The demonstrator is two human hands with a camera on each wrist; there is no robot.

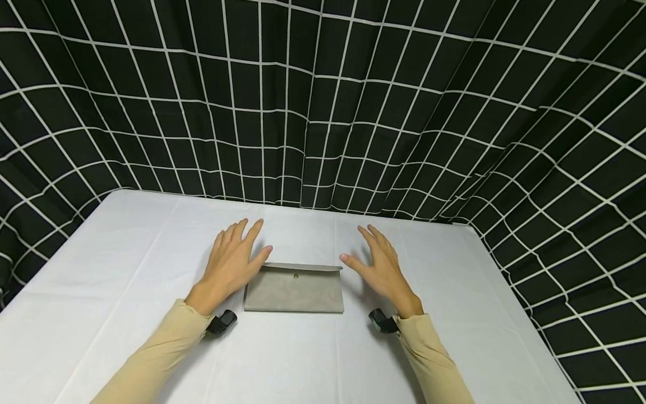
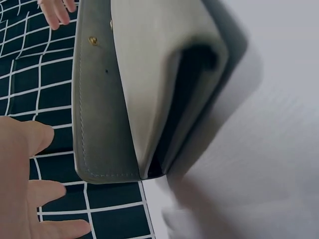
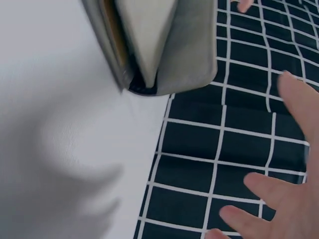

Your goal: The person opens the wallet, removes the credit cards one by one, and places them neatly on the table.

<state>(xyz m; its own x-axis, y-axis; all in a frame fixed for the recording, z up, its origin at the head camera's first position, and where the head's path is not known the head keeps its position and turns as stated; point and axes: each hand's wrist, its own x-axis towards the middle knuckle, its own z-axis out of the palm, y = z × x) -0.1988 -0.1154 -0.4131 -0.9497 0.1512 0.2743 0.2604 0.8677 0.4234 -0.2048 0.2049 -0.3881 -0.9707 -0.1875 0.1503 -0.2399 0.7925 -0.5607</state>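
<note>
A long grey wallet (image 1: 298,294) lies on the table between the two hands, its flap (image 2: 97,119) lifted away from the body. A small brass-coloured snap (image 1: 296,276) shows near its upper edge. Beside the wallet's upper left corner is my left hand (image 1: 229,266), fingers spread and nothing held; whether the thumb touches the flap cannot be told from the head view, though the left wrist view shows a gap. My right hand (image 1: 381,269) hovers right of the wallet, apart from it, with spread fingers. In the right wrist view the wallet's end (image 3: 192,55) shows layered compartments.
A white cloth (image 1: 282,359) covers the table. Behind it and along the right side hangs a black curtain (image 1: 282,112) with a white grid. Each wrist carries a small black camera, one at the left wrist (image 1: 222,322) and one at the right (image 1: 382,321).
</note>
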